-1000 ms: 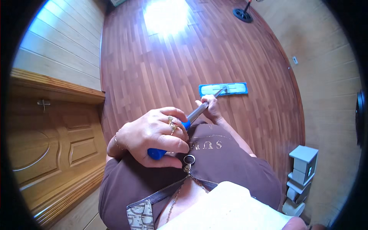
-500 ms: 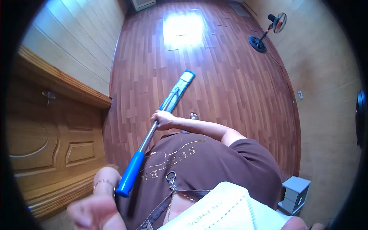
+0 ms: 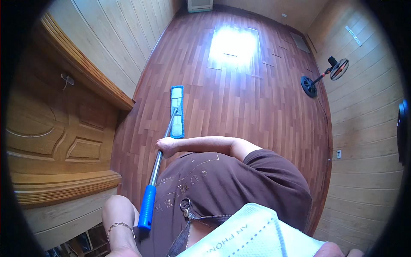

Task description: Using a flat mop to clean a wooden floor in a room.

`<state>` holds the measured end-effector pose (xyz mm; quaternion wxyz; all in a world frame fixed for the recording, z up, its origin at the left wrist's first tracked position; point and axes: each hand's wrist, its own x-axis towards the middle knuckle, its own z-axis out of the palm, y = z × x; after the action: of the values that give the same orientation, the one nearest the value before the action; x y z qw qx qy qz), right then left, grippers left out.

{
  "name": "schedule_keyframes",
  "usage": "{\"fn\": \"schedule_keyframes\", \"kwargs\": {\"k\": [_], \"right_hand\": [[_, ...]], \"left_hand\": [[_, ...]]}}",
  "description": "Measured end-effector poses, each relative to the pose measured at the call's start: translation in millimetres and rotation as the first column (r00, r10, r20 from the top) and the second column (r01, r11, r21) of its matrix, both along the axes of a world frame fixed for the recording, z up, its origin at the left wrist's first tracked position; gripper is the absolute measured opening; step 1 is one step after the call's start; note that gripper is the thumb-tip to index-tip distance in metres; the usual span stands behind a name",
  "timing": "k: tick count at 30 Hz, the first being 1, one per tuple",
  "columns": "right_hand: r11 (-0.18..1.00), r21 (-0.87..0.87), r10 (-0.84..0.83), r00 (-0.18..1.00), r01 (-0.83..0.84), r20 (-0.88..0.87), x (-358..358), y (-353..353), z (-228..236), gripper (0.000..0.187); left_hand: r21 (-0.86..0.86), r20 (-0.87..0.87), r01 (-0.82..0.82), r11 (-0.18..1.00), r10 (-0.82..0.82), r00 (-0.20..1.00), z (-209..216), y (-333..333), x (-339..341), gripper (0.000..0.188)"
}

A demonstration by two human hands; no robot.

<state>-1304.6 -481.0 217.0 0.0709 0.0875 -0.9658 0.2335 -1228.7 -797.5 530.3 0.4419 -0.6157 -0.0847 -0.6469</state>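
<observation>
A flat mop reaches from my body to the wood-plank floor (image 3: 205, 111). Its blue-edged pad (image 3: 177, 125) lies on the boards, and the silver pole (image 3: 156, 168) ends in a ribbed blue grip (image 3: 147, 207) near my belly. Across my front comes my right arm, and my right hand (image 3: 168, 147) is closed round the pole's middle. My left hand (image 3: 123, 252) is mostly cut off by the lower edge, beyond a wrist with a gold bracelet (image 3: 119, 226); its fingers are hidden. The left hand appears apart from the mop grip.
A wooden panelled door (image 3: 85, 128) with its frame stands close on the left. By the right wall is a standing fan (image 3: 309, 87) with a cord trailing along the floor's edge. A white cabinet-like unit (image 3: 200, 6) stands at the far end. Bright light glares on the floor.
The mop head has swung left and now lies lengthwise, nearer the door side. My right hand moved left with the pole. My left hand dropped toward the lower edge. The view turned left.
</observation>
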Motion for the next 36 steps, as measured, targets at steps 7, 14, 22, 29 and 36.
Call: {"fn": "schedule_keyframes", "kwargs": {"k": [7,14,22,29,36], "right_hand": [[0.997,0.051,-0.060,0.996,0.056,0.070,-38,27,-33,0.010],[0.996,0.027,-0.082,0.994,0.080,0.079,-57,31,-40,0.012],[0.986,-0.004,-0.165,0.982,0.167,0.092,-64,30,-49,0.014],[0.990,0.033,-0.138,0.965,0.134,0.224,-65,18,-12,0.016],[0.992,0.033,-0.127,0.974,0.123,0.189,-127,7,-12,0.019]], "left_hand": [[-0.033,0.058,-0.187,0.982,0.188,0.980,-44,18,-46,0.021],[-0.295,0.018,-0.182,0.938,0.196,0.980,-54,24,-63,0.019],[-0.577,-0.037,-0.146,0.804,0.153,0.988,-45,7,-77,0.020],[-0.756,-0.068,-0.122,0.643,0.109,0.992,-18,-30,-96,0.023],[-0.884,-0.087,-0.104,0.455,0.059,0.994,-5,-3,-165,0.028]]}}
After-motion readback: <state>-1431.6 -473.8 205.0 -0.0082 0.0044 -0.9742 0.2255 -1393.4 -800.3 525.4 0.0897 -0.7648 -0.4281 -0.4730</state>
